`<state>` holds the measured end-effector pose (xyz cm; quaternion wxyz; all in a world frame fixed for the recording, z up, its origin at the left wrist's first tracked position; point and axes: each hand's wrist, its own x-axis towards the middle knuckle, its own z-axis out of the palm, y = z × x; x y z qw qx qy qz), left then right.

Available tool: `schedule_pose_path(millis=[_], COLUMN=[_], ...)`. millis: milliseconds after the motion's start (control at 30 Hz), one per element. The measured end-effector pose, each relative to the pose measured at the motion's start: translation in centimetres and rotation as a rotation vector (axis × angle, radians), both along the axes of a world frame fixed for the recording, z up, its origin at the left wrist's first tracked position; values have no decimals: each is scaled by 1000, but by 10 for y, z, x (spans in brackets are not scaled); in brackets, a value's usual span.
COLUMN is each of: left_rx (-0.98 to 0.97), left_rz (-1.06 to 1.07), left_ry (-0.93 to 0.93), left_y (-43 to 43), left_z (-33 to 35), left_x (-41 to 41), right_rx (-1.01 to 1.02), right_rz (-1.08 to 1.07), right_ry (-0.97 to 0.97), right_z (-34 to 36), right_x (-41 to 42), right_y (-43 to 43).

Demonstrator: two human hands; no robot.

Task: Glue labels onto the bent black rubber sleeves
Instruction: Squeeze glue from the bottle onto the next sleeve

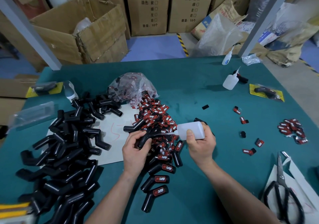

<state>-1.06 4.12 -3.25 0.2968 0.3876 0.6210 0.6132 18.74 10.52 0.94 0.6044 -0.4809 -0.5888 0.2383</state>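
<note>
Glue stage: nozzle aimed at a held sleeve, label not yet on.

The left hand (134, 151) grips a bent black rubber sleeve (146, 136). The right hand (201, 144), close by but apart, is wrapped round a white glue bottle (191, 130) tipped toward the sleeve. Next, probably, pick one label from the label heap (155, 118) just beyond and press it on square. Labelled sleeves (160, 179) lie between the forearms, and the unlabelled pile (69, 146) sits to the left.
</note>
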Motion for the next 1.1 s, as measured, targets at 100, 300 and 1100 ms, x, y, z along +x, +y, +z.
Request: schedule_pose_path(millis=[100, 300, 1100], left_rx=[2, 12, 32], left_rz=[3, 22, 8], left_ry=[4, 4, 103], left_y=[0, 0, 0], left_z=[0, 3, 4], left_x=[0, 1, 0], right_rx=[7, -13, -4], right_rz=[-18, -38, -51], right_ry=[-5, -10, -33], right_z=[-1, 0, 0], right_x=[2, 3, 4], right_y=[1, 2, 1])
